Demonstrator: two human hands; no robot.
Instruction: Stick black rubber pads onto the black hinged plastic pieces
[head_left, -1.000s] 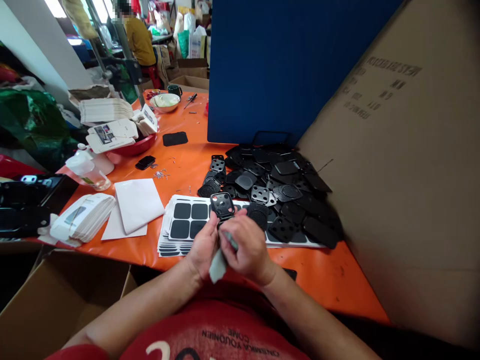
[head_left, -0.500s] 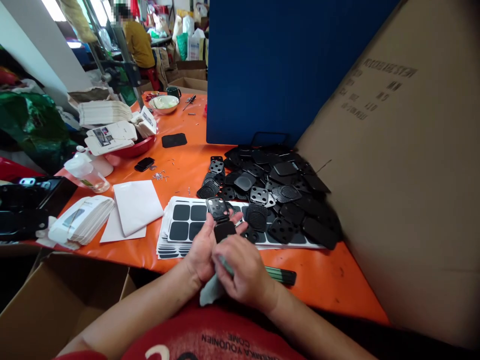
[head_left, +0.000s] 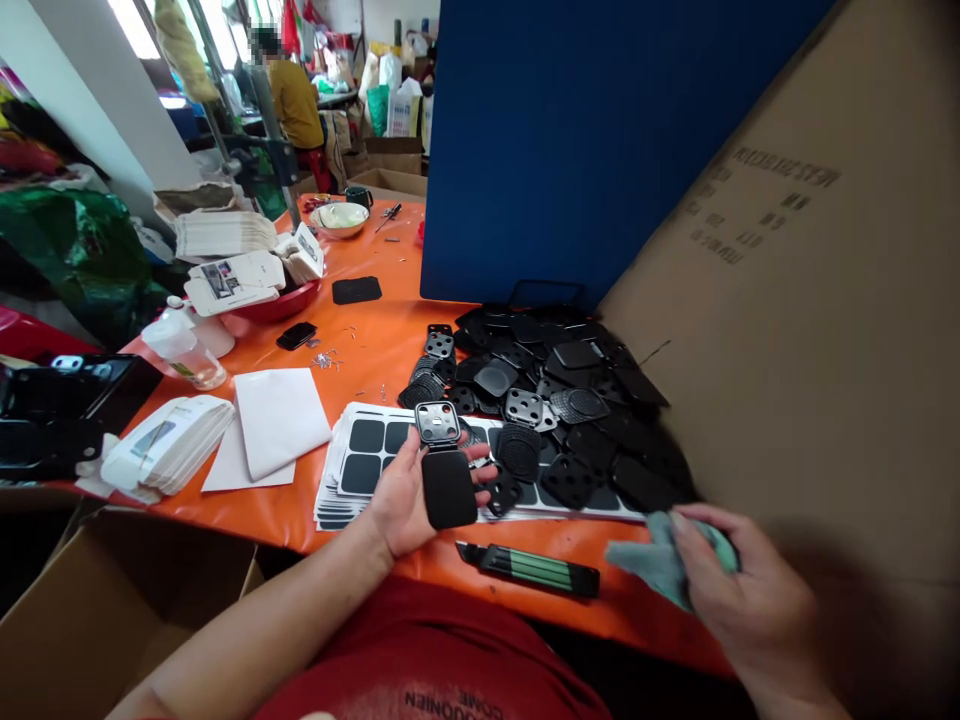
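Note:
A hinged black part (head_left: 450, 490), with a smooth square pad and a holed metal plate at its far end, lies across the palm of my left hand (head_left: 409, 500). Thumb and fingers border the part on both sides. Off to the right, over the table's front edge, my right hand (head_left: 742, 590) pinches a crumpled grey-green cloth (head_left: 660, 560). A green and black utility knife (head_left: 529, 570) lies between the two hands. Beyond my left hand are sheets of black square stickers (head_left: 365, 436) and a heap of similar black parts (head_left: 570, 400).
A blue panel (head_left: 562, 150) and a large cardboard box (head_left: 810, 350) wall off the back and right. On the left stand a clear bottle (head_left: 184, 355), stacked flat boxes (head_left: 169, 445) and white paper (head_left: 281, 420). A person (head_left: 296, 105) sits far back.
My right hand has moved right with the cloth, away from the black part. The part in my left hand is now uncovered, and the whole knife shows.

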